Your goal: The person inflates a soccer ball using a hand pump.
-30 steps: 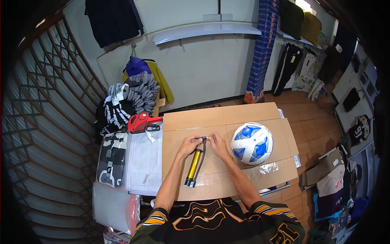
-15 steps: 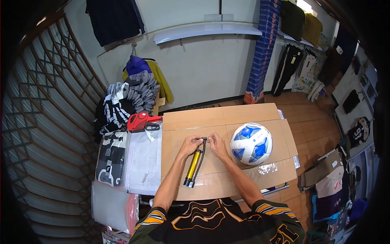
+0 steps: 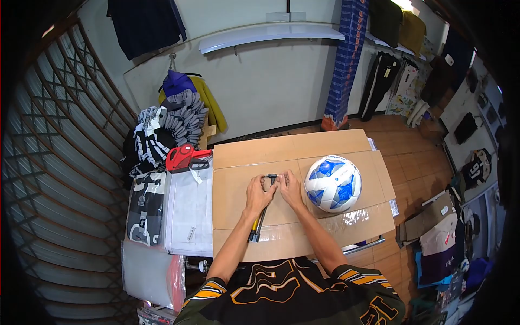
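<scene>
Flat brown cardboard sheet (image 3: 325, 149) covers tabletop; far strip and near right part bare, open room there. Yellow hand pump with black hose (image 3: 254, 227) lies mid-left on cardboard, long axis from near edge toward far edge, hose end pointing far. Left hand (image 3: 259, 193) rests over pump upper part, fingers closed on it. Right hand (image 3: 290, 188) just beside, fingers pinching hose tip. White-and-blue football (image 3: 332, 183) close right of right hand. Red label gun (image 3: 184, 157) beyond left edge, on white packages (image 3: 189, 214).
</scene>
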### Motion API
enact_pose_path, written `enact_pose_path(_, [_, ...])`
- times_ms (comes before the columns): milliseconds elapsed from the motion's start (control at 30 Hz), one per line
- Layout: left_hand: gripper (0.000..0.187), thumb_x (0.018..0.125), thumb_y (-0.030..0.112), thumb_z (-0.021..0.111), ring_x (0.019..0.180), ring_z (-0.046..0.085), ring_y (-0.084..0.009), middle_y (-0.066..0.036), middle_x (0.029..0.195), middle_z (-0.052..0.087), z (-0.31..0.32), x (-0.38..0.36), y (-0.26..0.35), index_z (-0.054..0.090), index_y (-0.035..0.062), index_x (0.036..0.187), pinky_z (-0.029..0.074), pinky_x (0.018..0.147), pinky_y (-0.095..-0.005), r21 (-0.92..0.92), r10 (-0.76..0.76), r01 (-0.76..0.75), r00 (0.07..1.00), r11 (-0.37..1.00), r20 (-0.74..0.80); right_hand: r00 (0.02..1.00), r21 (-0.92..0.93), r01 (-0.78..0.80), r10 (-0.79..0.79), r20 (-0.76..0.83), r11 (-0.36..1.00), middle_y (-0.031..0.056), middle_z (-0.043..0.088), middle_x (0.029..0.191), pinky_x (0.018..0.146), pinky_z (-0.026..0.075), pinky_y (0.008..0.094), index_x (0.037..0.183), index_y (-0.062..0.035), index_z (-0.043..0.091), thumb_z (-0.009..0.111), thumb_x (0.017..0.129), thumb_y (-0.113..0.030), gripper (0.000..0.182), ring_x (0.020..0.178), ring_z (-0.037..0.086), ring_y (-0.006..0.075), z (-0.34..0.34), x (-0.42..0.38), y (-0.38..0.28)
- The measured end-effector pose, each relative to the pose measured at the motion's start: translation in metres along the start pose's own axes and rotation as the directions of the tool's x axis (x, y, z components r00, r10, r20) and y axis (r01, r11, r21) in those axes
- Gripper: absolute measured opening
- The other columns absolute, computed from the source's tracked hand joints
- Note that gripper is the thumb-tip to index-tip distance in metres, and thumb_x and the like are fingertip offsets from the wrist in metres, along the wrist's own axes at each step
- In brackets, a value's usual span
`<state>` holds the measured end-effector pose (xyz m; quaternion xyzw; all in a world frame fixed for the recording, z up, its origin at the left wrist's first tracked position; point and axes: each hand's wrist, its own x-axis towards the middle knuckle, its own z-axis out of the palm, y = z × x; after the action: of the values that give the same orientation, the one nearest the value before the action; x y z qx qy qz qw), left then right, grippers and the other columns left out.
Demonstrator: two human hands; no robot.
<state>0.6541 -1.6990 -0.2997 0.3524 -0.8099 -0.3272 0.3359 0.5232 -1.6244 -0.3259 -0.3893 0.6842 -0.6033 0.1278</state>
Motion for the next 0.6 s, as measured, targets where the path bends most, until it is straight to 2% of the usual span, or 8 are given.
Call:
enact_pose_path(67, [0.057,0.075,0.027,0.088,0.086,0.069,-0.0309,-0.021,0.101,0.07,0.002,-0.001,-0.002,0.067,-0.008,0.115,0.057,0.076,-0.0402,0.024,0.005,-0.004,1.0,1.0,-0.006,1.0,0.009,-0.011,0.011,0.003,1.0,0.0109,0.072,0.086,0.073,0.056,0.0324,0.101,0.0002,0.059,0.057,0.103,-0.007,0.008,0.079,0.071,0.0185,0.0,0.0,0.001])
enact_pose_path(133, [0.049,0.078,0.024,0.085,0.092,0.066,-0.038,-0.022,0.096,0.068,-0.001,-0.003,0.002,0.068,-0.007,0.111,0.054,0.081,-0.0463,-0.017,-0.036,0.036,0.999,0.999,0.012,0.999,0.019,0.037,-0.037,-0.006,0.999,0.0102,0.071,0.086,0.073,0.056,0.0321,0.101,0.0001,0.059,0.057,0.103,-0.007,0.007,0.079,0.071,0.0181,0.002,-0.001,0.004])
enact_pose_path(167, [0.049,0.078,0.024,0.085,0.092,0.066,-0.038,-0.022,0.096,0.068,-0.002,-0.003,0.004,0.068,-0.007,0.111,0.054,0.081,-0.0463,-0.017,-0.038,0.038,0.999,0.999,0.012,0.999,0.019,0.036,-0.036,-0.005,0.999,0.0102,0.071,0.086,0.073,0.056,0.0321,0.101,0.0001,0.059,0.057,0.103,-0.007,0.007,0.079,0.071,0.0181,0.002,-0.001,0.006])
enact_pose_path(233, [0.044,0.079,0.024,0.085,0.087,0.067,-0.0376,-0.021,0.092,0.069,-0.005,-0.003,0.008,0.069,-0.0072,0.106,0.054,0.078,-0.0457,-0.009,-0.042,0.042,0.999,0.999,0.017,0.999,0.009,0.044,-0.044,-0.015,0.999,0.016,0.074,0.086,0.072,0.058,0.0365,0.1,0.0011,0.06,0.057,0.101,-0.006,0.008,0.083,0.076,0.0255,0.002,-0.001,0.005])
enact_pose_path(467, [0.037,0.081,0.022,0.083,0.079,0.068,-0.0369,-0.021,0.086,0.069,-0.007,-0.005,0.008,0.07,-0.0063,0.1,0.054,0.072,-0.0448,-0.029,-0.062,0.063,0.997,0.998,0.043,0.999,-0.014,0.041,-0.041,-0.019,0.999,0.0164,0.073,0.087,0.072,0.058,0.0368,0.1,0.0013,0.06,0.058,0.101,-0.006,0.008,0.085,0.077,0.0261,0.001,-0.001,-0.002])
enact_pose_path(533, [0.038,0.081,0.026,0.083,0.067,0.07,-0.031,-0.019,0.077,0.071,-0.005,-0.005,0.005,0.073,-0.0068,0.096,0.054,0.065,-0.041,-0.017,0.001,-0.002,1.0,1.0,-0.023,0.999,-0.009,0.044,-0.044,-0.024,0.999,0.016,0.073,0.086,0.071,0.057,0.0368,0.1,0.0011,0.06,0.058,0.101,-0.006,0.007,0.083,0.076,0.0259,0.001,-0.002,-0.001])
enact_pose_path(567, [0.038,0.081,0.026,0.083,0.067,0.07,-0.031,-0.019,0.077,0.071,-0.004,-0.005,0.003,0.073,-0.0068,0.096,0.054,0.065,-0.041,-0.018,0.002,-0.003,1.0,1.0,-0.022,0.999,-0.01,0.043,-0.044,-0.025,0.999,0.016,0.073,0.086,0.071,0.057,0.0368,0.1,0.0011,0.06,0.058,0.101,-0.006,0.007,0.083,0.076,0.0259,0.0,-0.003,0.0])
enact_pose_path(600, [0.036,0.081,0.026,0.083,0.066,0.069,-0.0309,-0.018,0.075,0.07,-0.006,-0.005,0.004,0.073,-0.0062,0.094,0.054,0.064,-0.0407,-0.018,-0.031,0.031,0.999,0.999,0.008,0.999,-0.03,0.044,-0.044,-0.012,0.999,0.0134,0.072,0.085,0.072,0.057,0.0347,0.1,0.0009,0.06,0.059,0.101,-0.006,0.007,0.082,0.075,0.0225,0.0,-0.003,0.0])
